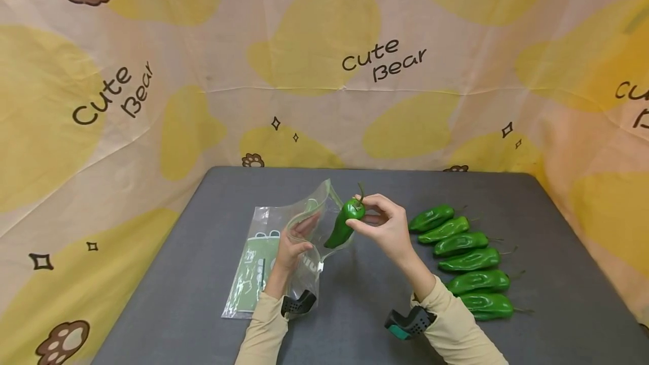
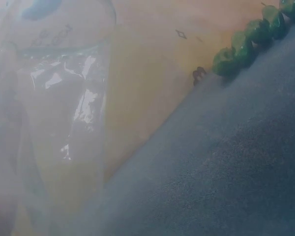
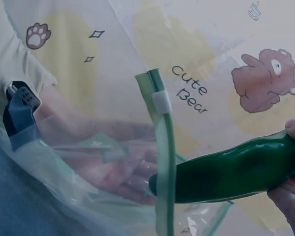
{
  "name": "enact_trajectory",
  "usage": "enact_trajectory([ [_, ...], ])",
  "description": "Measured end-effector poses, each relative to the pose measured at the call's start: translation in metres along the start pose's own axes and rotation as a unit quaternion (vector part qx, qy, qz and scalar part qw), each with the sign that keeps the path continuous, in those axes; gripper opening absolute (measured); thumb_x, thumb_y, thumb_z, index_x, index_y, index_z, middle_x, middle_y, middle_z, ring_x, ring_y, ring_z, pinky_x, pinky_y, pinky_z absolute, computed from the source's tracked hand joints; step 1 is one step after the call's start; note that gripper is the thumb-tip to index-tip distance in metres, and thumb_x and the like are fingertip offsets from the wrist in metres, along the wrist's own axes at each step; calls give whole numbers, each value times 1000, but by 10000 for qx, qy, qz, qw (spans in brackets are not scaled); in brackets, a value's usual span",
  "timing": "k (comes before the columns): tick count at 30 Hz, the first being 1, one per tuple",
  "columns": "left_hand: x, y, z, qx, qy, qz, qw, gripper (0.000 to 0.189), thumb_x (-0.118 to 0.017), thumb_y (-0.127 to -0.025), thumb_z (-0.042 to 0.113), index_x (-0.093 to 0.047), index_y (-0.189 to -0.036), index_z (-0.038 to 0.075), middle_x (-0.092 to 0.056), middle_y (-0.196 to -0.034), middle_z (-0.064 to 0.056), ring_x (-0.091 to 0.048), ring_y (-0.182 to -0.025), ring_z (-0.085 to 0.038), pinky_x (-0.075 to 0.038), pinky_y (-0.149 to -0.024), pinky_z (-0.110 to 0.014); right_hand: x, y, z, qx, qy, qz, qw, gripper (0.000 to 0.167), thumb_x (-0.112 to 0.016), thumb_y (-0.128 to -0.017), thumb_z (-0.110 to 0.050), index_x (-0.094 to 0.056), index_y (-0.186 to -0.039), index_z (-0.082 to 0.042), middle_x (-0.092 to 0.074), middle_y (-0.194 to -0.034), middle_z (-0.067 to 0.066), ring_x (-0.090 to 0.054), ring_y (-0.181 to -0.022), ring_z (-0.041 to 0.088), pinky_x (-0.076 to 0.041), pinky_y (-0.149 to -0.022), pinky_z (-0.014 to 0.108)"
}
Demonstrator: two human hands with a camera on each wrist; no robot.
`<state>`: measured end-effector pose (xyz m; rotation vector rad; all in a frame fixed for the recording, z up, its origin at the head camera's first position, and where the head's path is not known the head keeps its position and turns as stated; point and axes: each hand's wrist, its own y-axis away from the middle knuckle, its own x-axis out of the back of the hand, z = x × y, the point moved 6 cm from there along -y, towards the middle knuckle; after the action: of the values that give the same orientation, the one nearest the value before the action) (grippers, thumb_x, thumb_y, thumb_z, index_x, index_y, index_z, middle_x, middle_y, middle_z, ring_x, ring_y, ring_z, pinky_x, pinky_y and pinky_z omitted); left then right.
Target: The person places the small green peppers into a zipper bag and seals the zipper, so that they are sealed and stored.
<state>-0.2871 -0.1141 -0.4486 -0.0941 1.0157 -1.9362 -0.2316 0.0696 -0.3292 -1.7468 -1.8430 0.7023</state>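
My right hand (image 1: 387, 227) pinches a green pepper (image 1: 339, 224) near its stem end, between thumb and fingers. The pepper slants downward, its tip at the mouth of a clear zip bag (image 1: 250, 275) with a green print. In the right wrist view, that tip lies beyond the bag's green zip strip (image 3: 163, 147). Through the plastic, my left hand (image 1: 294, 244) shows with fingers fairly straight and the thumb apart, supporting the raised mouth. A white slider (image 1: 320, 266) sits at the zip's near end. The left wrist view is hazy and hides the left fingers.
Several more green peppers (image 1: 469, 261) lie in a row on the grey table (image 1: 365, 320), right of my right hand, stems pointing right. A patterned cloth (image 1: 314, 38) hangs behind and along the sides of the table. Each wrist wears a dark camera mount (image 1: 299, 303).
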Motion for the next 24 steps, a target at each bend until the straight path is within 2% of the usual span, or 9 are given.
enact_trajectory([
  [8, 2, 0, -2, -8, 73, 7, 10000, 59, -74, -71, 17, -49, -123, 5, -53, -120, -12, -48, -113, -24, -32, -98, -33, -5, 5, 29, -278, 63, -88, 9996, 32, -70, -64, 17, -60, -94, 11, -59, -94, 21, -61, -85, 16, -52, -67, 34],
  [11, 2, 0, -2, -18, 105, 11, 9999, 58, -74, -71, 16, -49, -122, 4, -53, -120, -13, -48, -113, -25, -32, -98, -33, -7, 8, 33, -295, 119, -121, 9994, 33, -72, -65, 15, -60, -95, 10, -59, -95, 20, -61, -85, 20, -52, -67, 35],
  [16, 0, 0, -1, -38, 95, -3, 9999, 58, -74, -72, 17, -50, -122, 4, -54, -119, -13, -49, -112, -25, -32, -98, -33, -13, 9, 27, -308, 124, -230, 9992, 32, -71, -65, 16, -60, -94, 10, -60, -96, 22, -61, -85, 21, -52, -68, 33],
  [24, -1, 0, 0, -80, 115, -53, 9999, 57, -74, -73, 15, -49, -123, 4, -53, -120, -14, -48, -113, -26, -33, -98, -32, -20, 8, 7, -364, 315, -292, 9984, 31, -70, -63, 19, -58, -91, 13, -59, -94, 25, -61, -85, 11, -52, -68, 36],
])
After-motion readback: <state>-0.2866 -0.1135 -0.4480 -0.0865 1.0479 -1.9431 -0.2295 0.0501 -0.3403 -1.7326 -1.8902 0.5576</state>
